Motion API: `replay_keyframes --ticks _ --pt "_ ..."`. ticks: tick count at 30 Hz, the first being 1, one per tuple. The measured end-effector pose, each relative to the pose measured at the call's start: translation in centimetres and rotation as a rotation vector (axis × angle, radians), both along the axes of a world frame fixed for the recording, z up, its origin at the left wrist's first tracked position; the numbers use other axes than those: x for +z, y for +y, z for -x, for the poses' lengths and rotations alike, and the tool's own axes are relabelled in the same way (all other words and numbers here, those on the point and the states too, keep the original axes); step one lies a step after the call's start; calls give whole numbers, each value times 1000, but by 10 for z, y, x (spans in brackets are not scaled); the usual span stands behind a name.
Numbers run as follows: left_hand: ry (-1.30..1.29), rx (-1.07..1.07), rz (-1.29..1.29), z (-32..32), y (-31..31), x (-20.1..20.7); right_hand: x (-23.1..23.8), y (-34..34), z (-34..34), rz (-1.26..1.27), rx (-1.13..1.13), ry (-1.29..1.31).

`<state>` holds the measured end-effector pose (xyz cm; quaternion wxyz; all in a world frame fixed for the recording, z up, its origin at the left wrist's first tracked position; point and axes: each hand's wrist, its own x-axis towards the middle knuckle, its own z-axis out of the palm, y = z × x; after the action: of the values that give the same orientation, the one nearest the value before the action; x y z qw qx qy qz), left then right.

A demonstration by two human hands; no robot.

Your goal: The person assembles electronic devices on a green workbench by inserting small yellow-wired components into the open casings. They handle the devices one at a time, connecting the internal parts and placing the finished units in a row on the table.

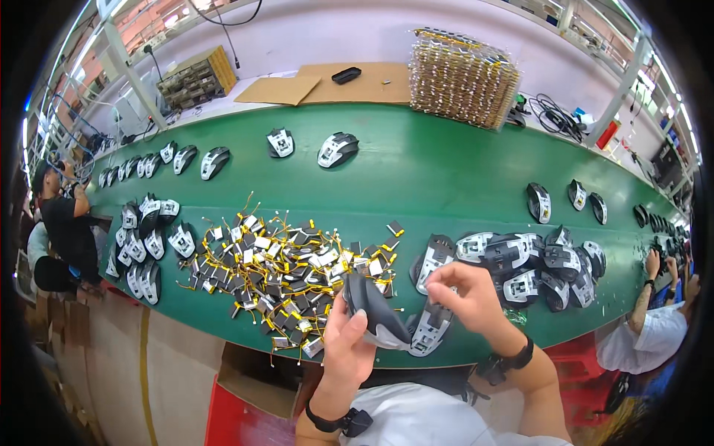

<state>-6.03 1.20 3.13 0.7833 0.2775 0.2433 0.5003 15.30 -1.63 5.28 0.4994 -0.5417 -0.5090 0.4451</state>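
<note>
My left hand (pixel 346 349) is wrapped round a black and grey computer mouse (pixel 375 308), held tilted above the near edge of the green bench. Just right of it is my right hand (pixel 474 299), thumb and fingers drawn together in a pinch; whatever they hold, if anything, is too small to make out. Beneath that hand an opened mouse half (pixel 430 328) lies on the bench, and another mouse shell (pixel 433 259) is just beyond it. A heap of small battery packs (pixel 290 271) with yellow wires spreads to the left of the held mouse.
Mouse shells are piled on the right (pixel 569 264) and left (pixel 152 245). More mice (pixel 338 150) stand along the green belt (pixel 387 186). Behind it are a cardboard sheet (pixel 372 85) and a tall stack of trays (pixel 465 80). Co-workers sit at both ends.
</note>
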Motion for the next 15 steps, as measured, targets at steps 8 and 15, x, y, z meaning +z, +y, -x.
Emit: replay_keyframes --ticks 8,15 --pt "18 -22 77 -39 9 -4 10 -35 15 -285 -44 -290" --pt "-334 -277 62 -40 10 11 4 -44 11 -117 -229 -226"
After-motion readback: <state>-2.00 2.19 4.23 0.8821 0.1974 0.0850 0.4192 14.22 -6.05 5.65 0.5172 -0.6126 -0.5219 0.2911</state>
